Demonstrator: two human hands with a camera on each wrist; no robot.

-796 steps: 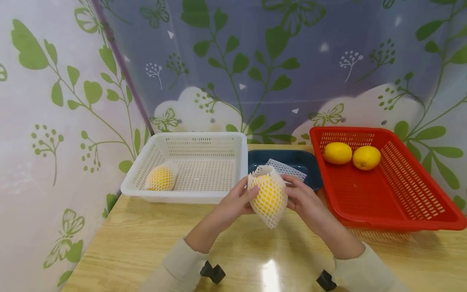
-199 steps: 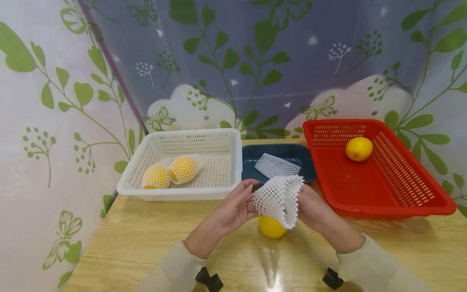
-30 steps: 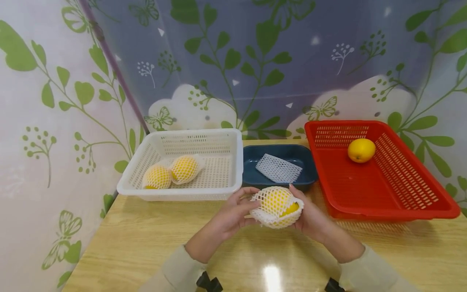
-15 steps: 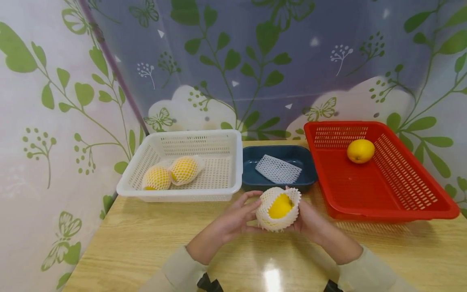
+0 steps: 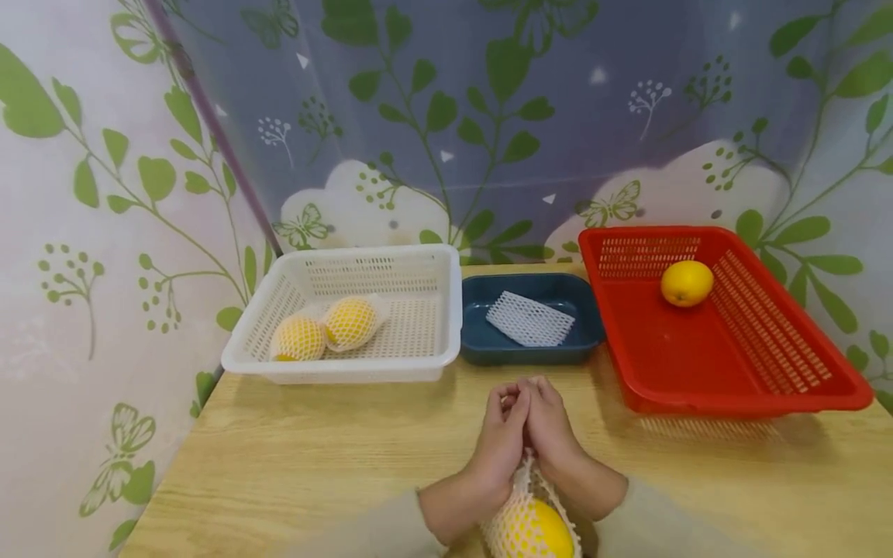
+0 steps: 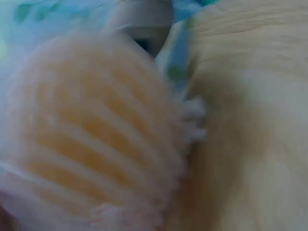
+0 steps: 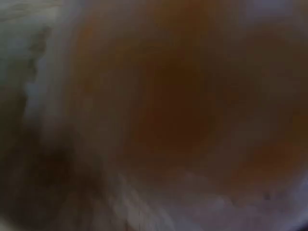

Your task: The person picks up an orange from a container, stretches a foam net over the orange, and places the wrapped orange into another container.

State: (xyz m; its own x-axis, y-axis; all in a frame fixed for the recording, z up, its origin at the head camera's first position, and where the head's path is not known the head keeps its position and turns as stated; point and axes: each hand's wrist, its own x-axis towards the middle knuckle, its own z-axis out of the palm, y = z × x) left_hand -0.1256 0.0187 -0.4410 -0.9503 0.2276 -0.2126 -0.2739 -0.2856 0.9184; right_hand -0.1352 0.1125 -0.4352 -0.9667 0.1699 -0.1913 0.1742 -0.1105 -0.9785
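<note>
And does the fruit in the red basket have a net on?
No, the fruit in the red basket shows bare yellow skin.

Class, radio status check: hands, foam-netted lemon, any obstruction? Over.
Left hand and right hand together, grip unclear. Foam-netted lemon below them in head view, cropped by frame edge, partly bare. Dark blue tray beyond hands; no obstruction seen.
</note>
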